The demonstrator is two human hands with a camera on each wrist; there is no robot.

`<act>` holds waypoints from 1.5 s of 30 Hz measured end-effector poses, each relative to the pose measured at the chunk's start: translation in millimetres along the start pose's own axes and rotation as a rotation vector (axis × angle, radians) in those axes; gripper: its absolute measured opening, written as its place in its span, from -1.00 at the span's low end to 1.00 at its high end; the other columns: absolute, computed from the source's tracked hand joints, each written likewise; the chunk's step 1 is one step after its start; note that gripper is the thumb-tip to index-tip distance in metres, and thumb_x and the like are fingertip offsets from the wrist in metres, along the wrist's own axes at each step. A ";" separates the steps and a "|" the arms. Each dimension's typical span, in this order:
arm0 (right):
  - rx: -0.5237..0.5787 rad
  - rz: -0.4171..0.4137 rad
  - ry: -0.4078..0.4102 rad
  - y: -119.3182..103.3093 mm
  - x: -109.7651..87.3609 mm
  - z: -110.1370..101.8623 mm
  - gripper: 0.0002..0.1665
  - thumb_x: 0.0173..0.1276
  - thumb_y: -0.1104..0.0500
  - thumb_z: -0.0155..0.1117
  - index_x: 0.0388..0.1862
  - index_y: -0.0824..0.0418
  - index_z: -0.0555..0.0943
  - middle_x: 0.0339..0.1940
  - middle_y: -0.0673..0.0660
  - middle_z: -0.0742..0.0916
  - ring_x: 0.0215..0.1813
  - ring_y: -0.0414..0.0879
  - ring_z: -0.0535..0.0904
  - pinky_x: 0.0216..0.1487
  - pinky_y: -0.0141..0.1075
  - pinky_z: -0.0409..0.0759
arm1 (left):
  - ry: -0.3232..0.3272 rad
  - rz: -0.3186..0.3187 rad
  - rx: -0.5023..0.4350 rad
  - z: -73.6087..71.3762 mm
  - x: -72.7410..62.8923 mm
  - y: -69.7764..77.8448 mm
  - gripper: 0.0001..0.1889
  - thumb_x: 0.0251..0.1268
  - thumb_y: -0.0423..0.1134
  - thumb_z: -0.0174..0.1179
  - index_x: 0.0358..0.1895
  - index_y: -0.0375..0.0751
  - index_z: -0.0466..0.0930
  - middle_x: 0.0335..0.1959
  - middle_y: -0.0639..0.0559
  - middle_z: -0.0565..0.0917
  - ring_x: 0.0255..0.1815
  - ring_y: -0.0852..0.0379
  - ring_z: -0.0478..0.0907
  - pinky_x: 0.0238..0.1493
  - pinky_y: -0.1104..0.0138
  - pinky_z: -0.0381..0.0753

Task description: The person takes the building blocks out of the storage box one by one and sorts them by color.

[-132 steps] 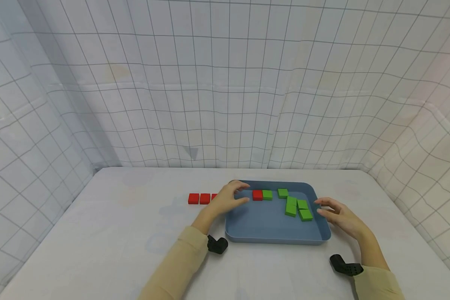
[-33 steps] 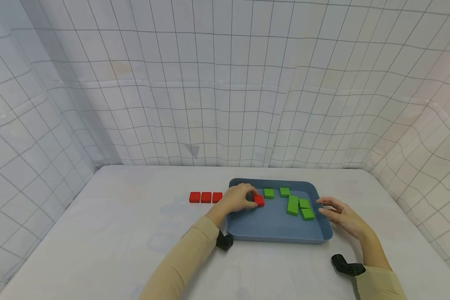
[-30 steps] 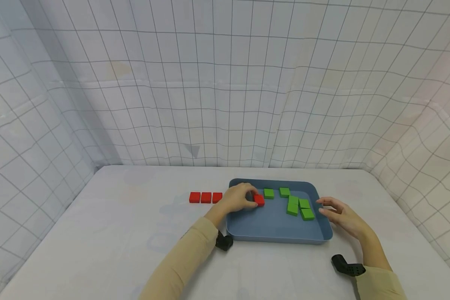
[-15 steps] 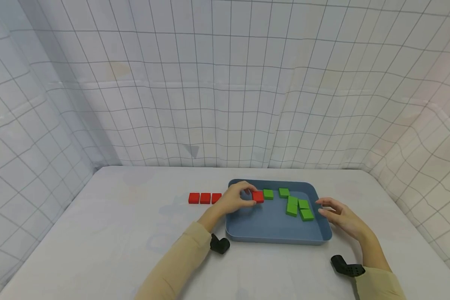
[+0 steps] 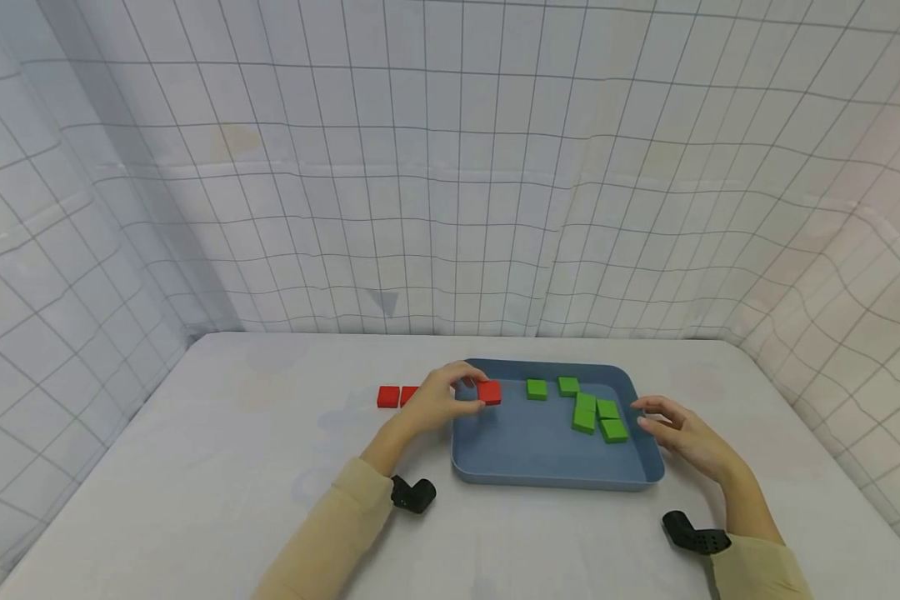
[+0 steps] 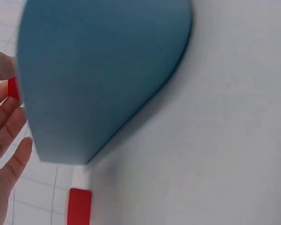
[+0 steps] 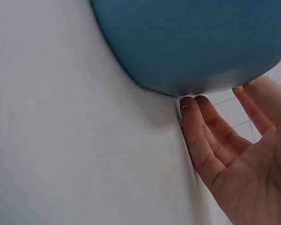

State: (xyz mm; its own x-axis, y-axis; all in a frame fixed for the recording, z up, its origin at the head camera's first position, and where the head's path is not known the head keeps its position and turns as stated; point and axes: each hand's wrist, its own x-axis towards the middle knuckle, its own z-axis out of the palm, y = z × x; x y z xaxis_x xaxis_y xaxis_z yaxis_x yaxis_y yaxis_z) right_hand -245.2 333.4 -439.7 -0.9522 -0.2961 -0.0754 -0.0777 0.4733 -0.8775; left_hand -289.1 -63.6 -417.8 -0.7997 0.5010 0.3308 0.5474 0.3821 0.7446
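My left hand (image 5: 435,402) pinches a red square block (image 5: 490,392) between thumb and fingertips, over the left side of the blue-grey tray (image 5: 540,458). In the left wrist view only a corner of that red block (image 6: 13,88) shows, the tray's outer wall (image 6: 98,79) hiding the rest. My right hand (image 5: 682,432) is at the tray's right side, fingers loosely bent with the tips right at its rim. The right wrist view has these fingers (image 7: 196,136) against the underside of the tray wall (image 7: 192,47). Several green square blocks (image 5: 583,418) lie inside the tray.
Left of the tray, red blocks (image 5: 388,397) stand in a row on the white table (image 5: 217,467), partly covered by my left hand. Two green blocks (image 5: 536,389) sit apart near the tray's back wall. A grid-patterned white curtain (image 5: 450,208) hangs behind.
My left hand took hold of the red block beside a green one in the tray, lifted it and has carried it left to the tray's left side. The right hand has stayed put.
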 end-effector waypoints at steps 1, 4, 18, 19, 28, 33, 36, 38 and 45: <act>0.001 0.002 0.000 -0.1 0.1 0.0 -0.44 0.40 0.03 0.03 0.27 0.26 0.24 0.28 0.35 0.28 0.29 0.37 0.18 0.15 0.22 0.24 | 0.008 0.009 -0.005 -3.0 -1.4 -0.8 -0.69 0.03 -0.34 0.30 -0.08 -0.21 0.57 -0.20 0.03 0.55 -0.17 0.05 0.46 -0.08 0.15 0.47; 0.004 0.011 -0.001 -0.3 0.2 -0.2 -0.44 0.39 0.02 0.04 0.27 0.26 0.24 0.29 0.35 0.27 0.30 0.38 0.16 0.14 0.23 0.24 | 0.024 0.028 -0.016 -11.8 -6.1 -4.0 -0.69 0.03 -0.37 0.30 -0.09 -0.23 0.56 -0.20 -0.01 0.55 -0.17 -0.02 0.46 -0.11 0.08 0.47; -0.008 0.019 0.000 0.2 -2.7 -0.9 -0.45 0.40 0.01 0.02 0.26 0.25 0.24 0.30 0.33 0.26 0.30 0.39 0.15 0.11 0.22 0.28 | 0.066 -0.040 -0.011 -51.4 -35.0 14.8 -0.71 -0.01 -0.50 0.27 -0.14 -0.44 0.54 -0.22 -0.24 0.57 -0.21 -0.16 0.46 -0.14 -0.02 0.44; -0.008 0.017 -0.001 -0.4 -2.9 -0.8 -0.45 0.40 0.01 0.02 0.26 0.25 0.24 0.30 0.33 0.25 0.30 0.39 0.15 0.11 0.23 0.27 | 0.074 -0.042 -0.005 -52.2 -35.9 9.1 -0.71 -0.01 -0.50 0.28 -0.14 -0.43 0.54 -0.22 -0.23 0.57 -0.20 -0.16 0.46 -0.14 -0.01 0.44; -0.012 0.004 -0.008 -1.8 -0.8 -0.6 -0.46 0.41 0.01 0.01 0.26 0.25 0.25 0.32 0.33 0.24 0.31 0.39 0.13 0.13 0.25 0.23 | 0.121 -0.084 0.052 -70.5 -47.6 -38.6 -0.70 0.02 -0.38 0.32 -0.11 -0.24 0.57 -0.20 -0.05 0.58 -0.18 0.00 0.47 -0.10 0.09 0.46; -0.012 0.001 -0.009 -3.0 -0.3 -0.2 -0.46 0.41 0.02 0.01 0.26 0.24 0.24 0.32 0.33 0.24 0.31 0.40 0.14 0.12 0.25 0.24 | 0.137 -0.141 0.062 -88.1 -59.7 -50.5 -0.71 0.04 -0.39 0.28 -0.10 -0.26 0.56 -0.19 -0.06 0.58 -0.15 -0.03 0.47 -0.08 0.11 0.43; -0.019 0.005 -0.009 -3.9 -0.3 0.2 -0.46 0.40 0.01 0.01 0.26 0.24 0.25 0.32 0.33 0.25 0.30 0.40 0.14 0.11 0.25 0.26 | 0.143 -0.170 0.070 -97.0 -67.1 -58.4 -0.71 0.05 -0.42 0.26 -0.09 -0.28 0.55 -0.17 -0.09 0.58 -0.14 -0.04 0.47 -0.08 0.12 0.43; -0.018 0.010 -0.008 -4.7 -0.2 0.5 -0.45 0.40 0.01 0.02 0.26 0.23 0.25 0.32 0.33 0.24 0.31 0.40 0.14 0.10 0.24 0.27 | 0.145 -0.184 0.071 -101.9 -71.8 -63.1 -0.71 0.05 -0.45 0.25 -0.09 -0.31 0.54 -0.16 -0.12 0.58 -0.13 -0.06 0.46 -0.08 0.12 0.42; -0.027 0.026 0.000 -6.8 1.0 1.4 -0.45 0.39 -0.02 0.03 0.26 0.21 0.25 0.33 0.31 0.25 0.30 0.39 0.16 0.09 0.22 0.30 | 0.138 -0.205 0.101 -112.5 -84.0 -73.4 -0.71 0.05 -0.48 0.21 -0.09 -0.38 0.53 -0.18 -0.18 0.57 -0.17 -0.09 0.45 -0.14 0.13 0.43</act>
State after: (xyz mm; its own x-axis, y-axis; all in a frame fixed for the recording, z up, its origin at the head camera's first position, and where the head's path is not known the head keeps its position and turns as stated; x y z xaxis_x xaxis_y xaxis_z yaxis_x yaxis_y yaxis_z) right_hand -245.1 328.8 -434.6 -0.9541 -0.2829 -0.0980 -0.0608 0.5035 -0.8619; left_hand -289.8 -221.1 -435.0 -0.9188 0.2970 0.2601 0.3867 0.5441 0.7446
